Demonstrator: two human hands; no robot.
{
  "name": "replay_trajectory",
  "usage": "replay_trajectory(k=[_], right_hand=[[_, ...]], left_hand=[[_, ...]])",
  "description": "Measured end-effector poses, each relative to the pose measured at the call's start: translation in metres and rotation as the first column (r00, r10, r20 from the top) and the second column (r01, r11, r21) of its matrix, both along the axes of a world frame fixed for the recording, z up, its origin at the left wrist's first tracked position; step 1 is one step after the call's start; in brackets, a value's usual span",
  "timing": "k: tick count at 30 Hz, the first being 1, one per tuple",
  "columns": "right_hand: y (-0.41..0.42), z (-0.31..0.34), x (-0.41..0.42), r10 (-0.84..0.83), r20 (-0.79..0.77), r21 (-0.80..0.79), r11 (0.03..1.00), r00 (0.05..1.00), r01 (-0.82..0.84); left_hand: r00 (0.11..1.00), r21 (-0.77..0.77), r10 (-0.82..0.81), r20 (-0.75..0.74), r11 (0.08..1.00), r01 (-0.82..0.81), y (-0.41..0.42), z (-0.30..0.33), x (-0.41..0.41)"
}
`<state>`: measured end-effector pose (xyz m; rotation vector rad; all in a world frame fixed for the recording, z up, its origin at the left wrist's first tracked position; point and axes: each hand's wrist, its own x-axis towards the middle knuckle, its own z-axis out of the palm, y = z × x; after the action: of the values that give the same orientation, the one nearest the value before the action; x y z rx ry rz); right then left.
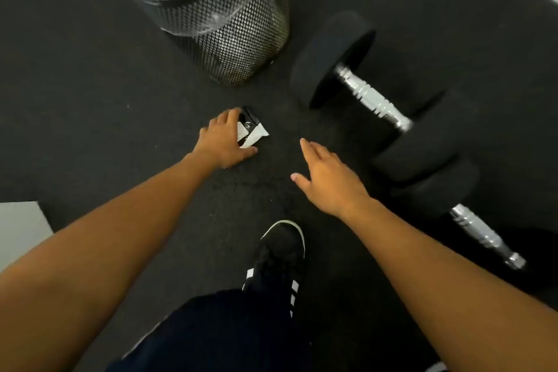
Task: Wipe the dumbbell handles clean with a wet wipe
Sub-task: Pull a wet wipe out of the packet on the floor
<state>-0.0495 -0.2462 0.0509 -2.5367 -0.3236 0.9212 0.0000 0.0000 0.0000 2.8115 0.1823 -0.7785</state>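
Note:
A black and white wet wipe packet [252,129] lies on the dark floor mat. My left hand [223,142] is on it, fingers curled around its left side. My right hand [329,178] hovers open and flat, palm down, a little to the right of the packet and holds nothing. Two black dumbbells lie end to end on the right. The far dumbbell has a shiny metal handle [373,98]. The near dumbbell's handle [486,235] shows at the lower right, just past my right forearm.
A black mesh waste bin [229,36] with a clear plastic liner stands behind the packet. My black shoe with white stripes [279,254] is planted on the mat below the hands. A pale floor edge [18,226] shows at the left.

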Motion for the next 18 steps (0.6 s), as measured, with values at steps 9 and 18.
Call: replay_trajectory(k=[9,18], right_hand=[[0.015,-0.06,0.011,-0.053,0.179,0.107,0.994,0.982,0.034],[0.011,-0.079,-0.031,-0.551,0.244,0.297,0.826,0.798,0.48]], left_hand=[[0.957,-0.156,-0.068,0.283,0.981,0.116,0.002,-0.025,-0.034],[0.902,-0.258,-0.167,0.397,0.923,0.285,-0.051,-0.02,-0.084]])
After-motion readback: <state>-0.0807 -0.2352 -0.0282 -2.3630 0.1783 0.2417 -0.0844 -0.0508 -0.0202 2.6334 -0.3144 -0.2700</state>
